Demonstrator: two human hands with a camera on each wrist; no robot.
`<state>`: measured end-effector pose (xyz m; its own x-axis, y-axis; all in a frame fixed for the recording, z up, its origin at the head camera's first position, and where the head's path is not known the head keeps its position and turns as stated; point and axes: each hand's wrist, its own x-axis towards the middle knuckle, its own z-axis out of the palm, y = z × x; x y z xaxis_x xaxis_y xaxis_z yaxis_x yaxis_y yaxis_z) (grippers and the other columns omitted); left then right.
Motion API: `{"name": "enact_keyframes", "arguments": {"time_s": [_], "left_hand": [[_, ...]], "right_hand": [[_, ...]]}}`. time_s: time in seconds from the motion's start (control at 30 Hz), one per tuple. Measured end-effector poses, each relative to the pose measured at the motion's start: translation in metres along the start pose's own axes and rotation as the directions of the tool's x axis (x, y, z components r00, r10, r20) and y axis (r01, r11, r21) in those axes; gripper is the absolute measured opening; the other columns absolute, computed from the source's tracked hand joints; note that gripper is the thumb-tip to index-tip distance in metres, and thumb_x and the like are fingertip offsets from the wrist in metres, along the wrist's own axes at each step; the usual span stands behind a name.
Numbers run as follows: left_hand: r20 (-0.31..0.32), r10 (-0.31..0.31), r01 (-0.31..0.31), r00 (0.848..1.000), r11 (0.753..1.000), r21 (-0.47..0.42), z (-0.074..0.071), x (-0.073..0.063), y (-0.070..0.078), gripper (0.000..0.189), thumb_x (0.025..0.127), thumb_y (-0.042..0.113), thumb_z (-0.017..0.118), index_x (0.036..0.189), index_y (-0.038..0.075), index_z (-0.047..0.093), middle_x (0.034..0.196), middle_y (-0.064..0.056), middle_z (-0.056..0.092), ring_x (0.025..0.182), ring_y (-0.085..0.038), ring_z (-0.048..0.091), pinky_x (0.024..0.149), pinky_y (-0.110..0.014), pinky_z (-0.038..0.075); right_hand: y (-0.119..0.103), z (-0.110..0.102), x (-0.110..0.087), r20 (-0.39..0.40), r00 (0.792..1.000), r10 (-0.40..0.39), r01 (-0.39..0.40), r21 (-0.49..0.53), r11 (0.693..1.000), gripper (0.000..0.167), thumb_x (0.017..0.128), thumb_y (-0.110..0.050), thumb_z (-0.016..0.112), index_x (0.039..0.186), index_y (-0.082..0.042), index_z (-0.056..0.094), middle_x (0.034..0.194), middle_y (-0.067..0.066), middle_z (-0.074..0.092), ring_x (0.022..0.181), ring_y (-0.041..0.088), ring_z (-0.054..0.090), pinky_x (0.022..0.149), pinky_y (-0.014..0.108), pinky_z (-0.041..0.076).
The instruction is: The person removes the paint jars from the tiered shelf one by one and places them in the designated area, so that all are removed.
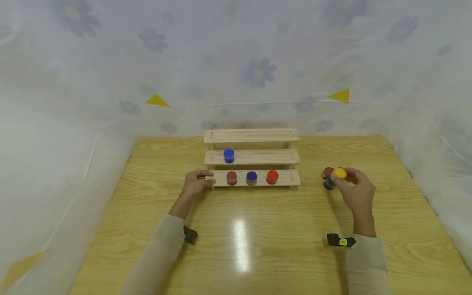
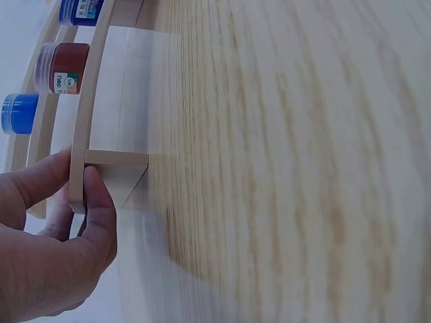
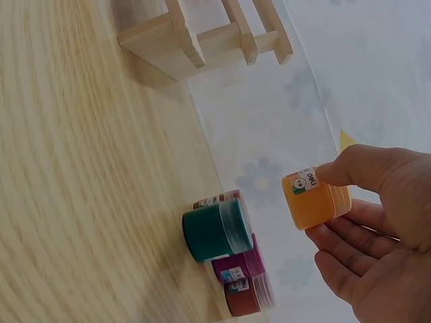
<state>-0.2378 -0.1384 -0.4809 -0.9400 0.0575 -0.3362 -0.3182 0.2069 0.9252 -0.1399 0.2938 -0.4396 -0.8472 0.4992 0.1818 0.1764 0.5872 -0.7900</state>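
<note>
My right hand (image 1: 358,191) pinches a yellow-orange paint jar (image 3: 311,202) between thumb and fingers, raised above a cluster of jars. In that cluster, the right wrist view has a dark green jar (image 3: 210,232), a purple jar (image 3: 237,266) and a reddish-brown jar (image 3: 244,300), with another partly hidden behind the green one. At the left end of a three-step wooden rack (image 1: 252,135), my left hand (image 1: 194,184) grips the lowest shelf's end. That shelf bears a brown jar (image 1: 231,178), a dark blue jar (image 1: 251,178) and a red jar (image 1: 272,177). A blue jar (image 1: 229,155) stands on the middle shelf.
The wood-grain table (image 1: 287,241) reaches back to a floral plastic sheet (image 1: 236,61) that encloses the back and sides. Yellow triangles (image 1: 157,100) hang on a string along the back. Black straps (image 1: 190,234) are at both wrists.
</note>
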Motion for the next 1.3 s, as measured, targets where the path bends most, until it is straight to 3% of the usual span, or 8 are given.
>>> {"name": "enact_keyframes", "arguments": {"time_s": [0.13,0.2,0.27,0.47,0.53,0.67,0.97,1.3], "left_hand": [[0.000,0.003,-0.003,1.000,1.000,-0.003,0.000,0.000,0.001,0.027,0.084,0.004,0.070,0.110,0.000,0.066,0.099,-0.011,0.066,0.073,-0.010,0.063,0.078,-0.034,0.055],[-0.002,0.003,-0.003,1.000,1.000,0.000,0.000,-0.001,0.002,0.027,0.084,0.004,0.070,0.110,0.001,0.066,0.098,-0.010,0.066,0.073,-0.010,0.063,0.077,-0.033,0.055],[-0.004,-0.001,0.001,1.000,1.000,0.002,0.000,-0.001,0.002,0.027,0.084,0.004,0.070,0.110,0.002,0.067,0.099,-0.010,0.066,0.074,-0.010,0.063,0.076,-0.032,0.055],[-0.003,0.007,-0.007,1.000,1.000,0.004,0.000,-0.001,0.002,0.027,0.083,0.004,0.070,0.110,0.002,0.067,0.100,-0.011,0.066,0.074,-0.010,0.064,0.075,-0.031,0.055],[-0.006,0.005,-0.005,1.000,1.000,0.007,0.000,-0.001,0.002,0.027,0.083,0.004,0.071,0.110,0.002,0.067,0.099,-0.011,0.066,0.074,-0.010,0.064,0.074,-0.030,0.054],[-0.004,-0.001,0.001,1.000,1.000,0.011,0.000,0.000,0.000,0.026,0.083,0.005,0.071,0.109,0.003,0.067,0.099,-0.010,0.066,0.075,-0.010,0.064,0.074,-0.029,0.054],[0.005,0.002,-0.002,1.000,1.000,0.001,-0.001,0.001,-0.001,0.027,0.084,0.004,0.070,0.110,0.001,0.066,0.097,-0.009,0.066,0.075,-0.011,0.064,0.076,-0.030,0.056],[0.000,-0.001,0.001,1.000,1.000,-0.003,0.000,0.000,-0.001,0.025,0.084,0.004,0.070,0.109,0.003,0.067,0.097,-0.008,0.065,0.077,-0.013,0.064,0.075,-0.030,0.055]], "right_hand": [[0.003,-0.004,0.000,0.014,0.999,0.038,-0.038,0.026,0.999,0.054,0.083,-0.031,0.072,0.126,-0.002,0.057,0.112,0.008,0.060,0.112,0.030,0.056,0.103,0.052,0.039],[0.006,-0.005,0.000,0.024,0.998,0.055,-0.056,0.027,0.998,0.055,0.084,-0.031,0.071,0.128,-0.002,0.056,0.121,0.013,0.059,0.119,0.036,0.052,0.106,0.054,0.036],[0.007,-0.006,0.000,0.018,0.998,0.063,-0.063,0.023,0.998,0.054,0.084,-0.030,0.071,0.127,-0.002,0.057,0.128,0.015,0.057,0.119,0.034,0.053,0.107,0.052,0.036],[0.011,-0.006,0.002,-0.052,0.996,0.069,-0.070,-0.010,0.998,0.049,0.082,-0.027,0.074,0.123,-0.004,0.061,0.130,0.011,0.060,0.094,-0.009,0.052,0.103,0.038,0.044],[0.014,-0.006,0.002,-0.067,0.995,0.073,-0.075,-0.025,0.997,0.048,0.082,-0.027,0.074,0.122,-0.005,0.062,0.128,0.011,0.061,0.089,-0.014,0.048,0.102,0.036,0.045],[0.018,-0.007,0.002,-0.082,0.994,0.073,-0.078,-0.050,0.996,0.047,0.082,-0.027,0.074,0.122,-0.004,0.062,0.125,0.014,0.062,0.092,-0.007,0.051,0.101,0.038,0.046],[0.027,-0.007,0.003,-0.063,0.995,0.076,-0.081,-0.073,0.994,0.048,0.085,-0.023,0.070,0.125,0.000,0.058,0.125,0.019,0.061,0.117,0.036,0.056,0.102,0.046,0.044],[0.033,-0.007,0.008,0.015,0.991,0.130,-0.128,-0.085,0.988,0.054,0.087,-0.028,0.068,0.129,0.001,0.054,0.128,0.023,0.058,0.123,0.039,0.052,0.103,0.050,0.042]]}}
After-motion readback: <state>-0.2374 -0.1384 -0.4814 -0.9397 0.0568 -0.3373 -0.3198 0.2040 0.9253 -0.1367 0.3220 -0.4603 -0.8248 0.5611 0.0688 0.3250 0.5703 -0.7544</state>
